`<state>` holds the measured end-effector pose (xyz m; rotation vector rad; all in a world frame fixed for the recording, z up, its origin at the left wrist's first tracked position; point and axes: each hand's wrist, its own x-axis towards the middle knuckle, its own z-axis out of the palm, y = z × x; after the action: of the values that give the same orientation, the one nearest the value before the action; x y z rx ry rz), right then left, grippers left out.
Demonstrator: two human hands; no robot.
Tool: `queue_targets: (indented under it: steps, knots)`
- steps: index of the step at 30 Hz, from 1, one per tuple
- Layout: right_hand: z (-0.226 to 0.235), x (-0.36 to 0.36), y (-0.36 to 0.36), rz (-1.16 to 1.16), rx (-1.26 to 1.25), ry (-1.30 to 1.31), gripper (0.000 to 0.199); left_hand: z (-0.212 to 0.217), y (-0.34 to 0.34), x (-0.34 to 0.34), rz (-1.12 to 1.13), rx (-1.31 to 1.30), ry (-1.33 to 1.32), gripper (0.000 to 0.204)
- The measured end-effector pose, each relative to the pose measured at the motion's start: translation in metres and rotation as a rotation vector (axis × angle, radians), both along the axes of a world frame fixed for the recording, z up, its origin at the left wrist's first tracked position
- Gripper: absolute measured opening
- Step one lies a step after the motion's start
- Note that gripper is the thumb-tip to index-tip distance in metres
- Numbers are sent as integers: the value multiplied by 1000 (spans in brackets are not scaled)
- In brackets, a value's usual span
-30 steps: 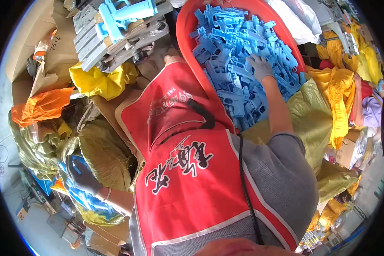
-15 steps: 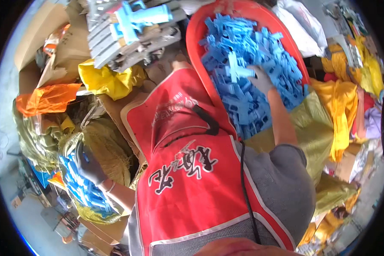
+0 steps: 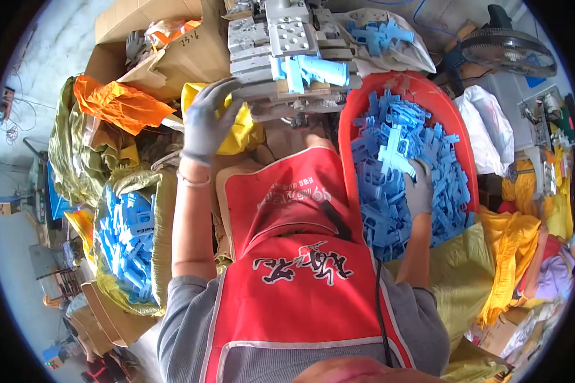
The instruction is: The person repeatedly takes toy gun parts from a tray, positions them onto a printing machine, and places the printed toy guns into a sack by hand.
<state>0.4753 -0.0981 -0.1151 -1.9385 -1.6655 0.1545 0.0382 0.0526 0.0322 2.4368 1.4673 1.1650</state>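
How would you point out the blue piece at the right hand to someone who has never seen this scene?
To the upper right of the red apron is a red tub, heaped with blue pieces. There, the gloved right hand grips the lower end of one pistol-shaped piece. It looks paler than its neighbours, with no other piece over it.

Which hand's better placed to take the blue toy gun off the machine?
Likely the left hand: open, apparently empty and nearer that toy gun; right hand grips another blue piece at the red tub.
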Motion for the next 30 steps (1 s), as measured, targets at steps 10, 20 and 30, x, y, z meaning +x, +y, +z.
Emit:
queue_targets:
  steps: [10,20,30]
  knots:
    - [54,-29,34,-90,205,1008,41,9,56,33,-223,-159,-49,33]
    - [128,-126,165,442,-29,978,35,-31,-22,-56,143,-141,-349,30]
    - [117,-106,179,509,322,203,45,-68,-110,-124,344,-161,-471,31]
